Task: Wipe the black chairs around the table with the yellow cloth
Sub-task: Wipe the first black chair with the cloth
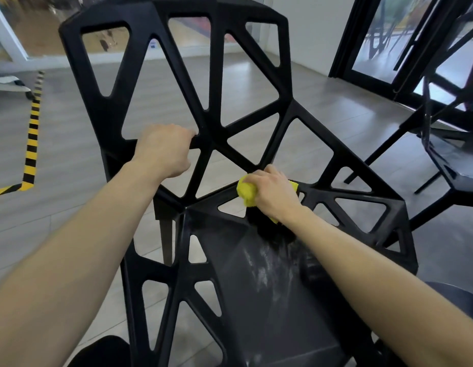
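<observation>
Scrubbing at the seat-back joint, the right hand [276,193] clutches the bunched cloth [247,192] against the chair [211,144], just right of centre. The left hand [165,151] wraps a backrest bar at ten o'clock, bracing. Best keep that brace firm and drag the cloth down toward six o'clock over the pale dusty streaks, folding to a clean face and running each strut edge. A second chair [452,165] sits at three o'clock, partly cut off. No worktop shows; the right fingertips are buried in cloth.
</observation>
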Demonstrator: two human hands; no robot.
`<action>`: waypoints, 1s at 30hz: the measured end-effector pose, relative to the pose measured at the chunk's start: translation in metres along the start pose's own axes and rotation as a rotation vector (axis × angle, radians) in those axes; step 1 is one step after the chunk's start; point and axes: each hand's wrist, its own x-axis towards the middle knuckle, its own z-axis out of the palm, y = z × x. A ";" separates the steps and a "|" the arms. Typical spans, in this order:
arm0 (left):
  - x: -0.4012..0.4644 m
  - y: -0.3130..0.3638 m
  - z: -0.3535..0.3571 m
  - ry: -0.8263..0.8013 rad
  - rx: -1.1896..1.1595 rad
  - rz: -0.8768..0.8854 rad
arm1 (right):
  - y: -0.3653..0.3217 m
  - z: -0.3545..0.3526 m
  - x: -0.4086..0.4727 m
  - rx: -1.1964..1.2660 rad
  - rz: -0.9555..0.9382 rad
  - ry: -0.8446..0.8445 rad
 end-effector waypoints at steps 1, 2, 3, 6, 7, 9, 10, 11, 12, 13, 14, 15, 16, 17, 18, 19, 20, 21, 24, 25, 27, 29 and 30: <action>-0.001 0.001 0.000 0.005 0.009 -0.005 | 0.000 0.002 0.003 -0.007 0.018 0.024; -0.002 0.003 0.002 0.024 0.023 -0.001 | 0.002 0.004 0.003 -0.024 0.027 0.018; -0.002 0.005 0.004 0.053 0.030 0.011 | 0.006 0.001 -0.001 -0.048 0.035 -0.004; -0.001 0.014 0.012 0.169 0.015 0.063 | 0.038 -0.021 -0.029 -0.223 0.104 -0.147; 0.000 0.019 0.015 0.235 0.034 0.110 | 0.049 -0.029 -0.041 -0.294 0.117 -0.173; -0.001 0.031 0.019 0.344 0.105 0.266 | 0.057 -0.035 -0.054 -0.363 0.109 -0.169; -0.003 0.041 0.022 0.342 0.126 0.383 | 0.053 -0.033 -0.052 -0.306 0.100 -0.164; -0.004 0.051 0.028 0.274 0.137 0.496 | 0.044 -0.031 -0.042 -0.205 0.073 -0.154; -0.007 0.061 0.034 0.159 0.147 0.581 | 0.034 -0.029 -0.028 -0.098 0.050 -0.168; -0.011 0.070 0.041 0.021 0.165 0.626 | 0.024 -0.028 -0.014 -0.028 0.030 -0.201; -0.015 0.076 0.049 -0.100 0.189 0.639 | 0.015 -0.026 -0.003 -0.015 0.021 -0.235; -0.016 0.077 0.056 -0.187 0.210 0.635 | 0.014 -0.024 0.005 -0.062 0.020 -0.258; -0.016 0.076 0.061 -0.260 0.220 0.620 | 0.020 -0.028 0.004 -0.140 0.027 -0.279; -0.017 0.074 0.063 -0.325 0.214 0.600 | 0.030 -0.038 -0.005 -0.222 0.038 -0.308; -0.019 0.073 0.064 -0.382 0.199 0.576 | 0.042 -0.048 -0.022 -0.302 0.060 -0.331; -0.019 0.073 0.064 -0.422 0.174 0.556 | 0.055 -0.058 -0.043 -0.370 0.092 -0.333; -0.021 0.074 0.063 -0.448 0.149 0.543 | 0.068 -0.067 -0.064 -0.423 0.120 -0.304; -0.022 0.076 0.062 -0.466 0.128 0.537 | 0.077 -0.075 -0.082 -0.447 0.136 -0.266; -0.019 0.086 0.064 -0.503 0.081 0.522 | 0.073 -0.063 -0.084 -0.315 0.030 -0.157; -0.018 0.092 0.066 -0.513 0.051 0.504 | 0.062 -0.055 -0.070 -0.245 0.004 -0.171; -0.016 0.108 0.063 -0.536 -0.041 0.418 | 0.041 -0.043 -0.042 -0.162 0.041 -0.223; -0.016 0.120 0.060 -0.553 -0.148 0.361 | 0.044 -0.043 -0.034 -0.216 0.048 -0.231; -0.016 0.123 0.059 -0.546 -0.183 0.351 | 0.056 -0.049 -0.043 -0.274 0.045 -0.262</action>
